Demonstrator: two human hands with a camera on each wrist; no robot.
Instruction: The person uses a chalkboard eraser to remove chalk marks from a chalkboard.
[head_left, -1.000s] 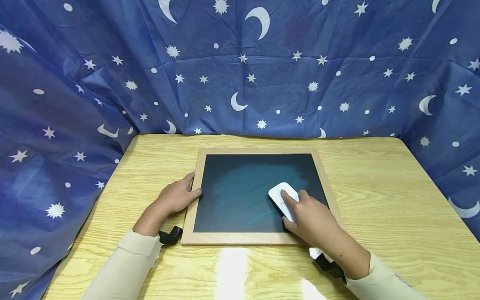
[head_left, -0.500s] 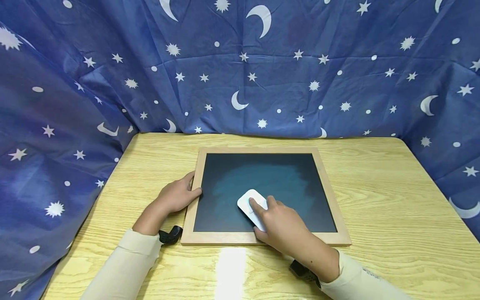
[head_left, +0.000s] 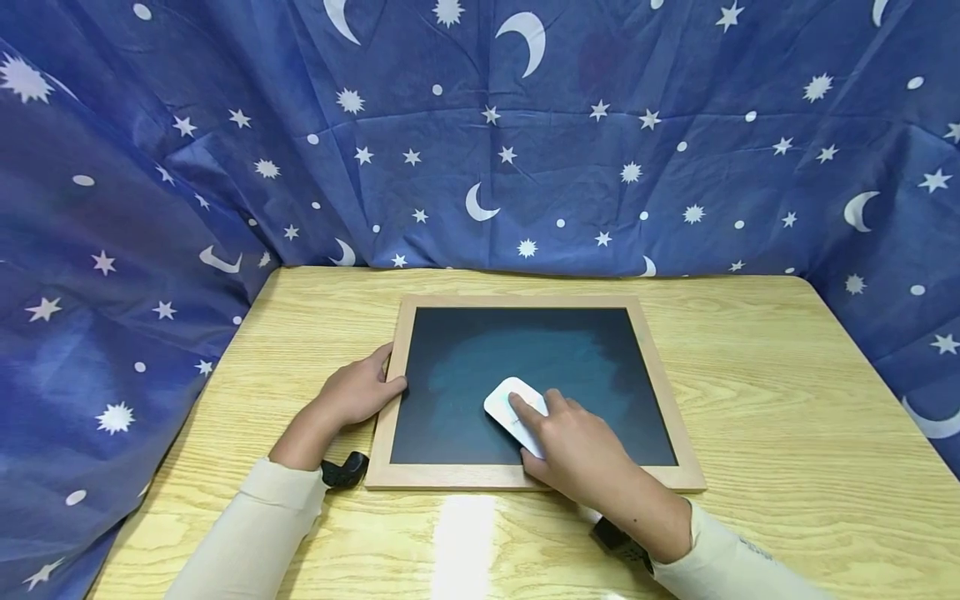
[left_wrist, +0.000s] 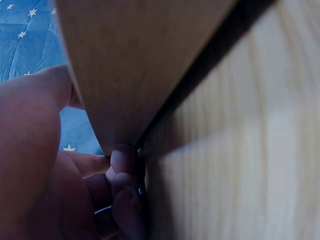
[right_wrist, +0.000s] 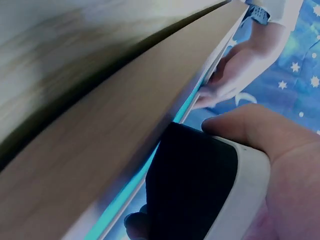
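A chalkboard (head_left: 450,477) with a pale wooden frame and a dark, teal-smudged face lies on the table. My left hand (head_left: 356,392) grips its left side, thumb on the frame's top; in the left wrist view, curled fingertips (left_wrist: 123,159) sit at the frame's lower edge, close to the tabletop. My right hand (head_left: 585,454) holds a white-topped eraser (head_left: 500,403) over the lower middle of the board, index finger laid along its top. Seen from the right wrist, the eraser's thick black pad (right_wrist: 192,185) is close to the board, with the thumb along one side.
The board rests on a light wood-grain table (head_left: 757,400), which extends past it on both sides. A blue curtain (head_left: 420,183) with moons and stars hangs behind and at the sides. Black wrist cameras (head_left: 345,472) sit by the forearms.
My right hand has swept the eraser left across the lower board, then slightly back right. The teal chalk line there no longer shows. My left hand keeps its grip on the frame.
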